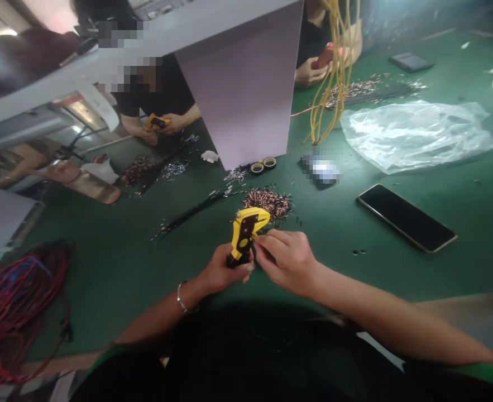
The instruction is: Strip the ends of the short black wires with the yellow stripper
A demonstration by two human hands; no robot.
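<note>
While your left hand grasps the yellow tool near upright, your right hand sits just right, grip indeterminable.

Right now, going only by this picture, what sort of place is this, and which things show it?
Probably a wiring or electrical assembly workshop: a yellow-and-black handheld tool in the left hand, small copper-coloured and black pieces heaped on the green tabletop, and tangled red-and-blue cables.
</note>
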